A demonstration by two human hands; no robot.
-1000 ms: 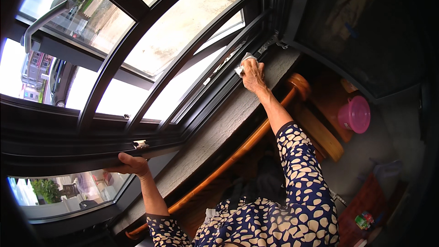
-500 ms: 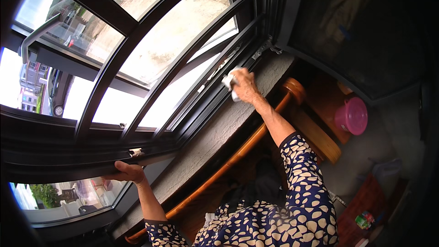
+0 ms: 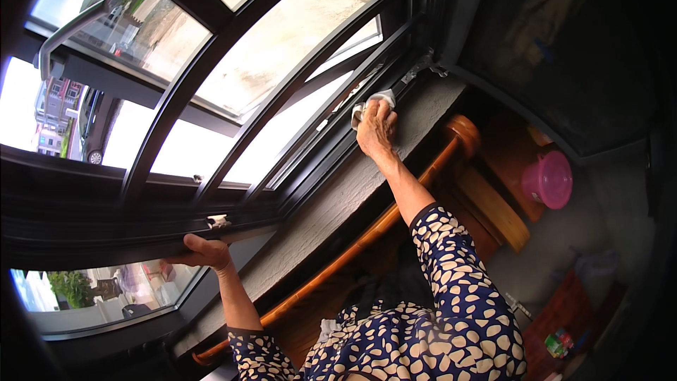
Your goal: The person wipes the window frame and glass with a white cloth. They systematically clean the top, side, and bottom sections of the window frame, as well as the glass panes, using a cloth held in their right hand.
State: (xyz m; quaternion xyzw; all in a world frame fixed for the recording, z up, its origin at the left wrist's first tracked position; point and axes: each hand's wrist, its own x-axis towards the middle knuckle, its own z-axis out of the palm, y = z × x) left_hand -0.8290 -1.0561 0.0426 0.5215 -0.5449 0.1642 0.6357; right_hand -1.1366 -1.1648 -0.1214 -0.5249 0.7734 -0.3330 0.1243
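My right hand [image 3: 377,131] is closed on a crumpled white cloth [image 3: 381,98]. It presses the cloth against the dark lower rail [image 3: 328,154] of a barred window, just above the rough grey sill [image 3: 338,187]. My left hand [image 3: 205,252] grips the edge of the dark window frame [image 3: 141,243], thumb on the near face. The fingers of that hand pass under the frame and are partly hidden. A small pale latch [image 3: 218,221] sits on the frame just above the left thumb.
Curved dark bars [image 3: 169,109] cross the window. Along the sill runs a wooden bench's rail [image 3: 331,269]. A pink lidded bucket [image 3: 548,180] stands at the right, and a dark screen panel [image 3: 543,49] fills the upper right. A metal hinge [image 3: 423,63] shows at the rail's far end.
My right hand has turned and shifted slightly left along the rail, with the cloth now ahead of its fingertips. My left hand keeps its hold on the frame. The whole view has shifted a little.
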